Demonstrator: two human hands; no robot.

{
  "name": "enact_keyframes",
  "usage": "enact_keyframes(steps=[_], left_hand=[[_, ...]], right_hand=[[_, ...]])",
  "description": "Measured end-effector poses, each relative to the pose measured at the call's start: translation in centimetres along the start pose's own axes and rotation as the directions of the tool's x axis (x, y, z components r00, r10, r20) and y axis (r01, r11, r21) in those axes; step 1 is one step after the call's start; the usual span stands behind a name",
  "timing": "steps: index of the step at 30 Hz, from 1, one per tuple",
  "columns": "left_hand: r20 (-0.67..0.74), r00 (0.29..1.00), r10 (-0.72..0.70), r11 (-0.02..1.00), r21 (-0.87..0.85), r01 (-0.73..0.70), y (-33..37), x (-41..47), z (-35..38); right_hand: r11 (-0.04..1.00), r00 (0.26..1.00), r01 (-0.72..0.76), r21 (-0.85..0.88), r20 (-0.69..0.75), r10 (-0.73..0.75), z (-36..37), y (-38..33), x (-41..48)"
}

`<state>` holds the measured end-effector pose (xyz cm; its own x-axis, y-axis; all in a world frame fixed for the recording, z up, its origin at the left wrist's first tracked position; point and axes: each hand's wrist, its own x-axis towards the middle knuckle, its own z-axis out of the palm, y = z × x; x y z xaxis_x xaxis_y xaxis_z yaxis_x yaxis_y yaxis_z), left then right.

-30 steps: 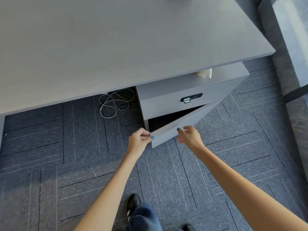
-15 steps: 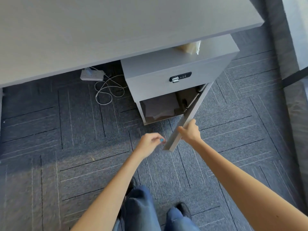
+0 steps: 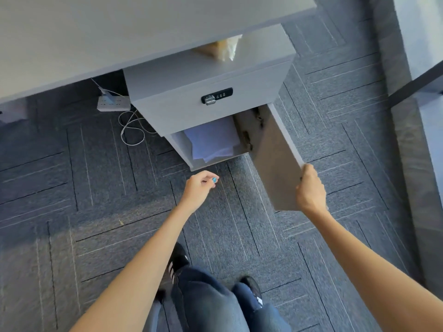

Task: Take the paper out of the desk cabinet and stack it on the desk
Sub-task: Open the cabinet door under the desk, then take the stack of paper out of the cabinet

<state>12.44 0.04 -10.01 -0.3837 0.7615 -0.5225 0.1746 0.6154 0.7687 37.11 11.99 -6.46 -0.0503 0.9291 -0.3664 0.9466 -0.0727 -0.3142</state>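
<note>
The right hand is stretched out at about 2 o'clock, fingers wrapped over the free edge of the cabinet door, which stands swung wide open. The left hand reaches toward 12 o'clock with the arm extended, fingers loosely curled and holding nothing, hovering just in front of the open compartment of the desk cabinet. Inside that lower compartment lies the paper, a loose white stack. The grey tabletop overhangs the cabinet at 11 o'clock.

Drawer front hides the paper's rear; desk cropped at top edge.
</note>
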Motion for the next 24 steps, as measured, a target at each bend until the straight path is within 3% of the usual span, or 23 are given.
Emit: enact_keyframes(steps=[6, 9, 16, 20, 24], left_hand=[[-0.013, 1.000, -0.026, 0.999, 0.034, 0.026, -0.5, 3.3, 1.6], [-0.013, 0.999, -0.044, 0.998, 0.034, 0.045, -1.0, 6.2, 2.7], [0.031, 0.999, -0.024, 1.000, -0.008, 0.024, -3.3, 14.0, 5.5], [0.015, 1.000, 0.027, 0.999, 0.019, -0.028, -5.2, 18.8, 6.0], [-0.023, 0.998, 0.062, 0.998, 0.016, -0.061, -8.1, 24.0, 6.1]], right_hand=[[0.991, 0.986, 0.089, -0.100, -0.132, -0.102, 1.2, 1.8, 1.6], [0.974, 0.944, 0.145, -0.171, -0.270, -0.188, 3.8, 1.6, 1.2], [0.923, 0.821, 0.323, -0.208, -0.423, -0.382, 8.3, -0.5, 3.7], [0.808, 0.743, 0.570, -0.151, -0.325, -0.585, 13.0, -2.1, 8.0], [0.777, 0.754, 0.616, -0.131, -0.189, -0.629, 18.9, -4.0, 12.9]])
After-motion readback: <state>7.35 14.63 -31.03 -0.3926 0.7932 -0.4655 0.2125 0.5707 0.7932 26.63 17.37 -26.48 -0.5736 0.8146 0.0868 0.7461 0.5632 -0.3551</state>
